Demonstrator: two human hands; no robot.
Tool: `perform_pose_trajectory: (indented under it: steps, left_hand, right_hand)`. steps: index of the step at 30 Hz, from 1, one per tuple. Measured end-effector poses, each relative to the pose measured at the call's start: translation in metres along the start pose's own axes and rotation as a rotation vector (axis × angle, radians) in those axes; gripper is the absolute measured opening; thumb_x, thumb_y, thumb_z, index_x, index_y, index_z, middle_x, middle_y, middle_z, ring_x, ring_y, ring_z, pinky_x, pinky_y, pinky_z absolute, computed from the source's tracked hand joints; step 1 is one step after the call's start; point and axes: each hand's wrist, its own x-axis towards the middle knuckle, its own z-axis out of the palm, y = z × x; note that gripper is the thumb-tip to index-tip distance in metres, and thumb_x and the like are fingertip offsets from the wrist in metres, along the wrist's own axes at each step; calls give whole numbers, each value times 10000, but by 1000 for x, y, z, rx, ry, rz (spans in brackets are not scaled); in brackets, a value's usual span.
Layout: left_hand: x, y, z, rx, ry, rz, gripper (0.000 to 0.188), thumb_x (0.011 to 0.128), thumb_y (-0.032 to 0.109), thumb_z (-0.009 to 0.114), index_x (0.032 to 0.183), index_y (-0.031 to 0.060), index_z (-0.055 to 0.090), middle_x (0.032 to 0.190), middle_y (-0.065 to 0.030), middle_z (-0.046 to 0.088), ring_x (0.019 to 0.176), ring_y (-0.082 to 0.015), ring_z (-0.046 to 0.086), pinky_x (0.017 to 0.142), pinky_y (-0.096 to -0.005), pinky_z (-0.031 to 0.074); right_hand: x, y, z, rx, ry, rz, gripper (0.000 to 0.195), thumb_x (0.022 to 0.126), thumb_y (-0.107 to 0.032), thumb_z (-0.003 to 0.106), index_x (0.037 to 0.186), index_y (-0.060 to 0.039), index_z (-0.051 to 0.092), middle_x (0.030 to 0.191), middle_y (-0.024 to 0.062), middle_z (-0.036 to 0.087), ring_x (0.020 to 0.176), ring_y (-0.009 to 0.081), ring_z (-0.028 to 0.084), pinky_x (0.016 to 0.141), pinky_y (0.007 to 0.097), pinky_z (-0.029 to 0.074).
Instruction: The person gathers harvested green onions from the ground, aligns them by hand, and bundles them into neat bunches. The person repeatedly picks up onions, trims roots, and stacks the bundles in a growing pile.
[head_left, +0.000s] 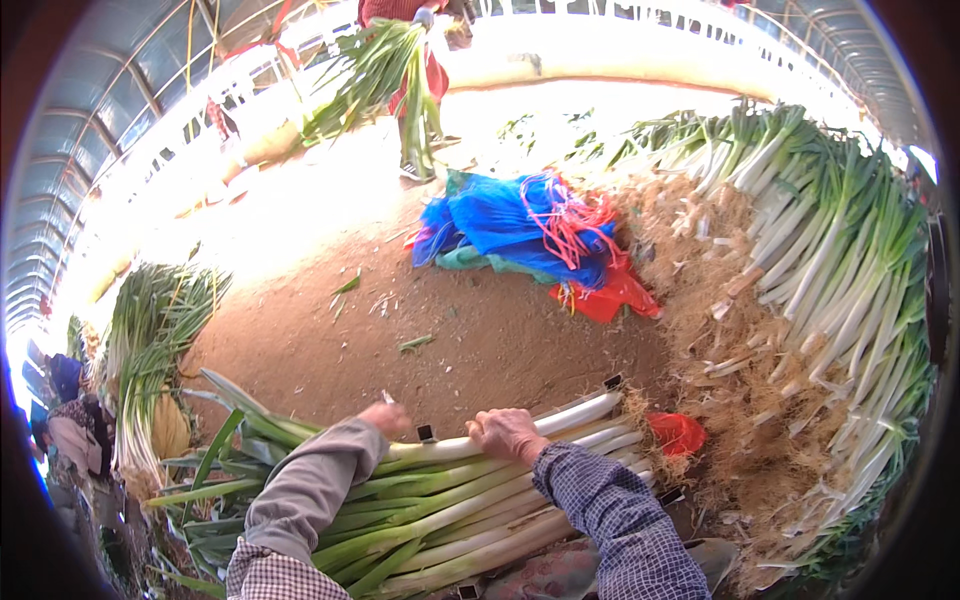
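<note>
A bundle of leeks or large green onions (442, 502) lies crosswise before me, its white shanks and roots to the right, its green leaves to the left. My right hand (504, 435) is closed over a thick white stalk (581, 415) along the bundle's far edge. Just beyond the stalks, near where white turns green, is my left hand (384, 418). It is blurred, and a small pale bit shows at its fingertips; whether it grips anything is unclear. Dark upright posts (426, 433) stand at the bundle's edges.
A long pile of leeks (832, 247) curves along the right, above loose roots and trimmings (750, 427). Blue netting (495, 217) with pink ties and a red net bag (611, 292) lies on the dirt floor. More leeks (150, 337) lie left. Another person (435, 82) holds leeks ahead.
</note>
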Motion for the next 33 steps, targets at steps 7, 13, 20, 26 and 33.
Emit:
perform_pose_trajectory:
  steps: [7,13,20,26,33]
  left_hand:
    - [-69,-78,13,187,-153,153,388,947,281,534,1295,146,636,1243,-119,642,1182,-290,598,1000,-394,466]
    - [-144,-79,-26,332,-265,-225,371,963,276,494,1291,183,639,1254,-101,634,1199,-284,589,1015,-393,462]
    - [-175,-124,-20,334,-222,-571,357,990,316,426,1304,275,591,1189,-46,656,1231,-265,579,1009,-431,475]
    - [-191,-19,-62,356,-211,-702,429,987,399,381,1075,164,729,1116,-89,715,1086,-294,659,959,-465,469]
    - [-257,-20,-41,188,-17,-859,482,982,426,321,1054,160,716,1116,-122,713,1088,-307,657,892,-498,454]
  right_hand:
    - [-2,8,5,28,19,9,483,970,-443,407,954,-58,698,988,196,715,945,366,689,863,472,523]
    - [0,2,1,20,30,19,482,958,-465,421,937,-74,702,992,172,717,947,360,686,868,481,519]
    - [7,-9,5,6,38,0,466,962,-458,449,926,-67,700,941,202,711,915,371,691,832,480,528]
    - [4,5,7,-30,57,1,444,968,-430,448,912,-63,691,946,183,711,914,363,690,847,470,525]
    - [7,9,10,-11,89,-15,413,962,-406,455,888,-67,679,939,171,709,887,364,685,834,469,526]
